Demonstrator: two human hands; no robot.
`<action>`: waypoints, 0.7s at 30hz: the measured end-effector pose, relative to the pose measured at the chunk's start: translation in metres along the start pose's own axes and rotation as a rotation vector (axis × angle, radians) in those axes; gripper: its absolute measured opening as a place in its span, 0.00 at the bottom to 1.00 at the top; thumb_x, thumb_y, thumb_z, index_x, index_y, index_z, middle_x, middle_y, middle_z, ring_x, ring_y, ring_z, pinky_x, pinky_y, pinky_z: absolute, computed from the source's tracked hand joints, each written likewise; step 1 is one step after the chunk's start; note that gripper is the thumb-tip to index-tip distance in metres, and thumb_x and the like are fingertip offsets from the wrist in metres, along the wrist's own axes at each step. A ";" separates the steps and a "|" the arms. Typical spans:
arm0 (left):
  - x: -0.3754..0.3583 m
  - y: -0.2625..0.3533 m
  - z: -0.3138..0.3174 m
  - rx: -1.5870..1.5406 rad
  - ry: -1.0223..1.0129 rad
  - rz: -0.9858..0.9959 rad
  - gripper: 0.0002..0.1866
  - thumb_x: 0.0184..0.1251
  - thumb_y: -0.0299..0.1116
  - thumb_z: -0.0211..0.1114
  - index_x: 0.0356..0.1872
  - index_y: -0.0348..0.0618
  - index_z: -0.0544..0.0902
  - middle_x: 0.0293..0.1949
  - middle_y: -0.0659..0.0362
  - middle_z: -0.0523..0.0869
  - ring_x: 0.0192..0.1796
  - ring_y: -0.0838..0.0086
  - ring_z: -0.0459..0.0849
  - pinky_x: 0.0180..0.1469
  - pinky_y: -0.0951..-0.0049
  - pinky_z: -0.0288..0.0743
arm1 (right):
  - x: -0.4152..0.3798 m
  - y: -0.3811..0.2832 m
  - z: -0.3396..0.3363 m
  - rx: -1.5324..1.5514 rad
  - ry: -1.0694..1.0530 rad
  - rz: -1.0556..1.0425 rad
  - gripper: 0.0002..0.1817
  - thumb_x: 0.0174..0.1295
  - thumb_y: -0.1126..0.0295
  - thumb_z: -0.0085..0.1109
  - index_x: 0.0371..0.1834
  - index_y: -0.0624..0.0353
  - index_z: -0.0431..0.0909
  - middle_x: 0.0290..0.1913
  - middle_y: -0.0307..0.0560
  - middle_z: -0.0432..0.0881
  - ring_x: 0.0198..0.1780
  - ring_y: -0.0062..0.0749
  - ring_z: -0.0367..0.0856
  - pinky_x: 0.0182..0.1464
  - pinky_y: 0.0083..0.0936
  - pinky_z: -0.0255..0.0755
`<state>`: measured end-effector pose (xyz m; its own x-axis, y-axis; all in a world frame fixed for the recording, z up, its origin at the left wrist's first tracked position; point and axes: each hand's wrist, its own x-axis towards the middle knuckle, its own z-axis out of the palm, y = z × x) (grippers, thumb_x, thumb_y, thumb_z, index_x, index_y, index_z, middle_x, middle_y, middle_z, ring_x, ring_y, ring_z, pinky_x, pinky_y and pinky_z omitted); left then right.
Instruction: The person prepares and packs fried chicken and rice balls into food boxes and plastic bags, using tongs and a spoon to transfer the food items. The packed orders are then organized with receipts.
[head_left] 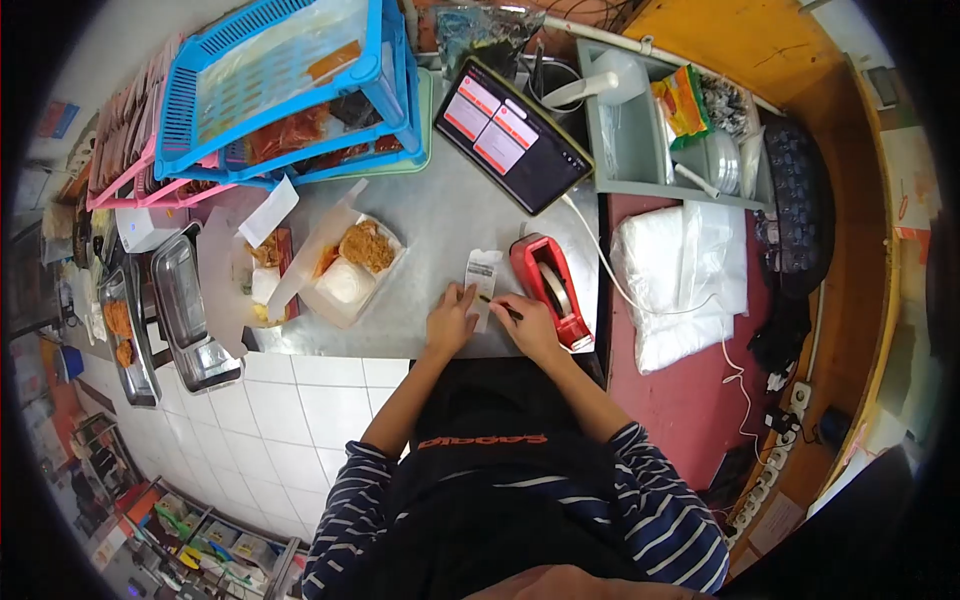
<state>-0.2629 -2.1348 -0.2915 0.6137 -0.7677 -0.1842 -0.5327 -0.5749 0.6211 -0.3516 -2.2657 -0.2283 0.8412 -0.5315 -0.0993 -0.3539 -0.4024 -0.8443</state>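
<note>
A small printed receipt (pixel 484 266) lies on the metal table near its front edge. My left hand (pixel 451 320) rests on the left side of the paper, its fingers stretched out and holding nothing. In my right hand (pixel 527 327) is a dark pen (pixel 513 313), its tip at the receipt. Just right of the paper stands a red tape dispenser (pixel 562 312). To the left, an open paper food box (pixel 345 312) holds rice and a piece of fried chicken (pixel 368 246). Another open box (pixel 268 280) with food sits beside it, a paper slip (pixel 269 212) on its lid.
A tablet (pixel 510 137) with a lit screen lies at the back, its white cable (pixel 597 235) running right. Stacked blue baskets (pixel 290 130) stand back left. A grey divided bin (pixel 630 140), plastic bags (pixel 680 280) and black trays (pixel 190 300) flank the table.
</note>
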 end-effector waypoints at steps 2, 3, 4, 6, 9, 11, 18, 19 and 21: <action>-0.001 -0.001 -0.010 0.036 -0.042 -0.021 0.31 0.41 0.34 0.69 0.53 0.53 0.73 0.39 0.58 0.70 0.43 0.63 0.73 0.41 0.68 0.71 | -0.004 0.010 0.013 -0.037 -0.045 -0.038 0.06 0.54 0.71 0.57 0.30 0.64 0.77 0.28 0.53 0.80 0.27 0.40 0.79 0.35 0.26 0.72; 0.001 -0.002 -0.014 0.062 -0.073 -0.027 0.34 0.37 0.37 0.71 0.54 0.56 0.73 0.38 0.59 0.69 0.43 0.64 0.72 0.41 0.68 0.70 | -0.005 0.016 0.018 -0.020 -0.015 -0.043 0.07 0.54 0.71 0.57 0.34 0.63 0.77 0.31 0.54 0.80 0.30 0.43 0.79 0.35 0.27 0.72; 0.002 -0.003 -0.017 0.067 -0.082 -0.030 0.34 0.37 0.37 0.71 0.54 0.56 0.73 0.38 0.59 0.69 0.43 0.64 0.72 0.41 0.68 0.70 | -0.006 0.018 0.021 -0.006 0.016 -0.048 0.09 0.54 0.72 0.56 0.37 0.63 0.78 0.34 0.55 0.80 0.33 0.46 0.79 0.34 0.28 0.72; 0.003 -0.004 -0.020 0.142 -0.098 0.037 0.38 0.33 0.40 0.73 0.55 0.59 0.72 0.36 0.60 0.69 0.42 0.67 0.71 0.41 0.68 0.68 | -0.008 0.023 0.023 0.021 0.017 -0.067 0.08 0.53 0.72 0.56 0.35 0.63 0.78 0.30 0.55 0.79 0.30 0.45 0.79 0.32 0.28 0.72; 0.003 -0.007 -0.018 0.151 -0.057 0.063 0.39 0.31 0.41 0.74 0.55 0.60 0.72 0.36 0.60 0.69 0.42 0.68 0.70 0.40 0.69 0.65 | -0.014 0.026 0.021 0.052 -0.229 0.008 0.07 0.53 0.73 0.56 0.33 0.62 0.79 0.27 0.55 0.79 0.26 0.44 0.78 0.29 0.27 0.70; 0.003 -0.007 -0.017 0.146 -0.063 0.055 0.39 0.31 0.42 0.74 0.55 0.60 0.72 0.35 0.61 0.68 0.42 0.68 0.70 0.41 0.68 0.65 | -0.015 0.022 0.017 0.037 -0.176 0.060 0.08 0.51 0.69 0.55 0.31 0.62 0.78 0.25 0.57 0.77 0.27 0.47 0.77 0.29 0.30 0.71; 0.004 -0.001 -0.018 0.217 -0.046 0.113 0.40 0.31 0.44 0.73 0.55 0.54 0.71 0.48 0.59 0.70 0.49 0.67 0.68 0.47 0.65 0.61 | 0.002 -0.009 -0.040 0.242 0.405 -0.019 0.06 0.57 0.79 0.48 0.26 0.65 0.75 0.25 0.44 0.79 0.26 0.22 0.76 0.29 0.19 0.68; 0.005 -0.001 -0.018 0.218 -0.045 0.114 0.40 0.31 0.44 0.73 0.55 0.54 0.71 0.48 0.59 0.70 0.49 0.67 0.68 0.47 0.65 0.61 | 0.008 -0.015 -0.051 0.302 0.499 -0.019 0.07 0.58 0.77 0.48 0.26 0.66 0.75 0.24 0.46 0.78 0.25 0.24 0.75 0.30 0.17 0.68; 0.008 -0.002 -0.016 0.267 -0.051 0.251 0.41 0.33 0.45 0.72 0.56 0.49 0.69 0.59 0.57 0.63 0.57 0.64 0.64 0.54 0.61 0.58 | 0.021 -0.004 -0.065 -0.104 0.420 -0.012 0.06 0.55 0.73 0.52 0.31 0.65 0.74 0.30 0.49 0.76 0.29 0.33 0.76 0.32 0.22 0.70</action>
<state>-0.2470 -2.1351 -0.2819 0.4185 -0.9034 -0.0931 -0.8004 -0.4153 0.4323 -0.3589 -2.3238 -0.1933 0.6136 -0.7749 0.1516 -0.4027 -0.4722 -0.7841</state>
